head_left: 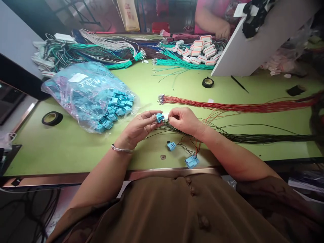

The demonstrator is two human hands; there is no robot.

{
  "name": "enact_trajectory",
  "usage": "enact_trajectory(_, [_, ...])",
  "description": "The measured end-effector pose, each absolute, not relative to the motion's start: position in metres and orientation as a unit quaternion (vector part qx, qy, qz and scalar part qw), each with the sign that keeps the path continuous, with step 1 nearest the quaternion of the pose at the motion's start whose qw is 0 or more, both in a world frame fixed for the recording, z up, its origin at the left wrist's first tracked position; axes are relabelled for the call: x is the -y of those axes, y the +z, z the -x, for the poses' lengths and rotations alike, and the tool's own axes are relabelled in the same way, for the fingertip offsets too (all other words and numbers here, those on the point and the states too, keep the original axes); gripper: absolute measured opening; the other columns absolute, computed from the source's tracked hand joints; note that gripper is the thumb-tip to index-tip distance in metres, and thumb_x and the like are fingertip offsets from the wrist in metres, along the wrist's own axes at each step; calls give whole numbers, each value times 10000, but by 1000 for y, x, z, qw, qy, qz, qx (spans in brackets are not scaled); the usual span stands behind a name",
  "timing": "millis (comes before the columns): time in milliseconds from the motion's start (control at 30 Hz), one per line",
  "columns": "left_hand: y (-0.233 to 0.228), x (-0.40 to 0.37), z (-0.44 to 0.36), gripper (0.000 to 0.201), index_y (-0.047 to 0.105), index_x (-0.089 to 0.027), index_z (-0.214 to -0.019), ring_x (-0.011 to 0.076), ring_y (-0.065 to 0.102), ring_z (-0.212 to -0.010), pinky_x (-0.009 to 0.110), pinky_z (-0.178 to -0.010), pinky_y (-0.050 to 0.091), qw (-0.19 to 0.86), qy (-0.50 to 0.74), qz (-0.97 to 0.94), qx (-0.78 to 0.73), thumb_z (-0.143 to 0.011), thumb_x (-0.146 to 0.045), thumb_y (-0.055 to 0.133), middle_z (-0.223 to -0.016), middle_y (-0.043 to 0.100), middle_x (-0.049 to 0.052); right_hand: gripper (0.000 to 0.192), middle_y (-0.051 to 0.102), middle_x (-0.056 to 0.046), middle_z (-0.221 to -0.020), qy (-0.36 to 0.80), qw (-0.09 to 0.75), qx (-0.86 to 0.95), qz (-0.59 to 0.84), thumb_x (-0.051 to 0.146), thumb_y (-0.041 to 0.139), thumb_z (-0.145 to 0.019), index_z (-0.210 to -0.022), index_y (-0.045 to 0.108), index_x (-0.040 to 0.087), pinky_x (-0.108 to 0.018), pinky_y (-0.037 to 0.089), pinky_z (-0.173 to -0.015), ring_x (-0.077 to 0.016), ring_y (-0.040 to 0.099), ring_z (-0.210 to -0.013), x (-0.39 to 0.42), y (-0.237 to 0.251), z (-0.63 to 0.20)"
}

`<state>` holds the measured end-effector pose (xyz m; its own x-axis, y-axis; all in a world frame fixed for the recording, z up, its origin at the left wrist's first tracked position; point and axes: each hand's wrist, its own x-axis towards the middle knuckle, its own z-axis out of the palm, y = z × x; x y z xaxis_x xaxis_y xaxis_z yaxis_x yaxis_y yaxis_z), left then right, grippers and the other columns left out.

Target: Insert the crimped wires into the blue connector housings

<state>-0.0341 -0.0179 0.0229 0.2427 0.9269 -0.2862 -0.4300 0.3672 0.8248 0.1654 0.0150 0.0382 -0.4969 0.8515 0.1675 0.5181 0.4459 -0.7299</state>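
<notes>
My left hand point(141, 126) pinches a small blue connector housing point(159, 117) between thumb and fingers. My right hand point(184, 119) is right beside it, fingertips closed on a thin dark wire at the connector's side. Under my right hand lies a bundle of dark wires point(253, 137) running to the right. Two blue connectors with wires attached point(171, 145) point(191, 161) lie on the green table point(76, 148) near the front edge. A clear bag of blue connectors point(93, 94) sits open to my left.
A red wire bundle point(227, 106) stretches across the right. Black tape rolls point(52, 118) point(208, 82) lie left and centre back. Teal wires point(182, 62), white connectors point(202, 50), a white board point(253, 44) and another person's hand point(222, 31) are at the far side.
</notes>
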Motion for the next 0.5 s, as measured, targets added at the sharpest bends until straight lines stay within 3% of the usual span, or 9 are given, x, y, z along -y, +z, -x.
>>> enact_trajectory(333, [24, 19, 31, 365, 732, -149, -865, 97, 679, -712, 184, -661, 573, 709, 464, -327, -419, -573, -272, 913, -836, 721, 20, 199, 646, -63, -739, 106, 200, 881, 416, 194, 469, -832, -771, 654, 156, -287, 285, -627, -151, 483, -669, -2, 44, -164])
enact_trajectory(500, [19, 21, 25, 353, 697, -159, -856, 124, 689, -753, 243, -713, 582, 680, 469, -373, -423, -587, -255, 904, -819, 720, 17, 185, 643, -39, -692, 201, 233, 849, 430, 200, 500, -841, -749, 655, 159, -265, 336, -635, -129, 487, -625, -1, 37, -162])
